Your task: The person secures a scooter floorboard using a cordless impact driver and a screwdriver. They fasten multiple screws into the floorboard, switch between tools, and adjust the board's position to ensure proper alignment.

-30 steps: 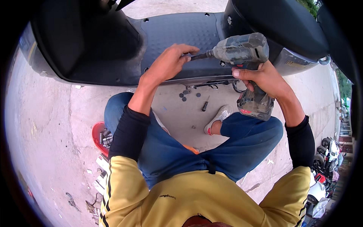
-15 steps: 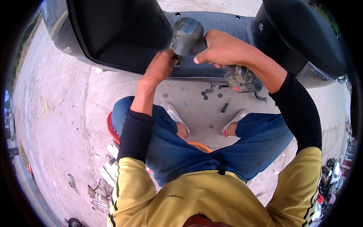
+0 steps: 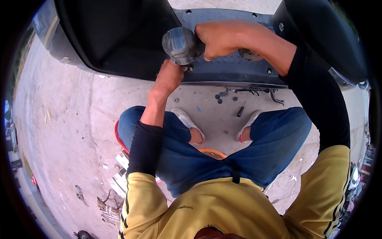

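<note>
My right hand (image 3: 223, 40) is wrapped round the handle of a worn grey-and-blue cordless power drill (image 3: 179, 44). Its rounded body leans over the near left part of a scooter's dark footboard (image 3: 230, 71), and its base shows partly past my wrist. Beneath the drill's body, my left hand (image 3: 171, 75) has its fingers curled in at the front end of the tool. What those fingertips pinch, if anything, is hidden. Close beside them a round bolt hole (image 3: 190, 68) shows in the footboard. A similar hole (image 3: 269, 71) lies farther right.
The scooter's black front panel (image 3: 119, 36) rises at left and its seat section (image 3: 318, 36) at right. A screwdriver (image 3: 241, 110) and several small dark caps (image 3: 219, 101) lie on the concrete between my feet. A kickstand (image 3: 276, 97) hangs below the footboard.
The drill and my right hand have moved left, and the drill's base has swung up from the footboard's near edge. My left hand stays close to the same bolt hole.
</note>
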The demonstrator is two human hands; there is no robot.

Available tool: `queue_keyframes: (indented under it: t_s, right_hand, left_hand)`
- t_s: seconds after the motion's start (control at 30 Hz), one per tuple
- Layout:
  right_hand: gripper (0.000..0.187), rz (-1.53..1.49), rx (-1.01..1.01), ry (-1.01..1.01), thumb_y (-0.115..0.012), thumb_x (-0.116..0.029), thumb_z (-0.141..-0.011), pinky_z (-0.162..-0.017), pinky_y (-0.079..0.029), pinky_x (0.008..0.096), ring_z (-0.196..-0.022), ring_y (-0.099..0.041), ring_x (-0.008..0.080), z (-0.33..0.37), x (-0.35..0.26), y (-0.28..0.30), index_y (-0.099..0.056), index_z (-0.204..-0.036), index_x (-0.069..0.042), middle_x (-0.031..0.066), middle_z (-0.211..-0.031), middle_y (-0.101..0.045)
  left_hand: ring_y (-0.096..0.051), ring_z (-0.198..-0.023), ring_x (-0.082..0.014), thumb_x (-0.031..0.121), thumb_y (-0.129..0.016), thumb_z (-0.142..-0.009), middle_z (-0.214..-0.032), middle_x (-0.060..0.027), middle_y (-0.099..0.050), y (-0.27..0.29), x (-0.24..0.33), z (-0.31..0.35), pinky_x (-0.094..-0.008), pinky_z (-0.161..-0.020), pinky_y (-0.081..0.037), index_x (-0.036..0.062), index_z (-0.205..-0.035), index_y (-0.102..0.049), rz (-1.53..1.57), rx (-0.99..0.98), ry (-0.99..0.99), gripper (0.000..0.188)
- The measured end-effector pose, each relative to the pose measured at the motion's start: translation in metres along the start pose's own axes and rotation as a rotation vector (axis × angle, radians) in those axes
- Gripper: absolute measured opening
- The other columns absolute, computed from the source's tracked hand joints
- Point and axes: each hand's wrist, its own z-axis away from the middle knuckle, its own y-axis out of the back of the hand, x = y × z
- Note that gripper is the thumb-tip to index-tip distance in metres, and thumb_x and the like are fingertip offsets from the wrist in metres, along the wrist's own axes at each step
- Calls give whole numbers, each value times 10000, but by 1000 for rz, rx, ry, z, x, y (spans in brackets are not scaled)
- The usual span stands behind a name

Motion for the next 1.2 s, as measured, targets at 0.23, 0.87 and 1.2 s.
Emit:
queue_keyframes:
  t_s: [0.23,0.87,1.2]
  right_hand:
    - [286,-6,-32,-10,-768,-197,-780,-630,-540,437,-674,-703,330,-9,4,-3,-707,-862,70,192,-741,-702]
    - [321,-109,-63,1,-774,-206,-769,-561,-482,403,-554,-625,264,-23,10,-6,-686,-831,96,176,-661,-623]
    - [273,-243,16,-84,-732,-165,-763,-510,-455,416,-493,-577,248,-3,16,-12,-649,-709,89,153,-565,-578]
  left_hand:
    - [-668,-1033,-353,-14,-634,-915,-1056,-178,-713,5,6,-4,-450,-925,-522,28,-1155,-683,46,-34,43,248]
    - [-681,-1025,-464,82,-661,-950,-1020,-269,-724,29,21,9,-538,-917,-534,11,-1091,-736,-111,-47,92,175]
    - [-682,-1062,-441,76,-634,-969,-1052,-259,-726,34,24,15,-512,-935,-540,40,-1171,-729,-67,0,86,226]
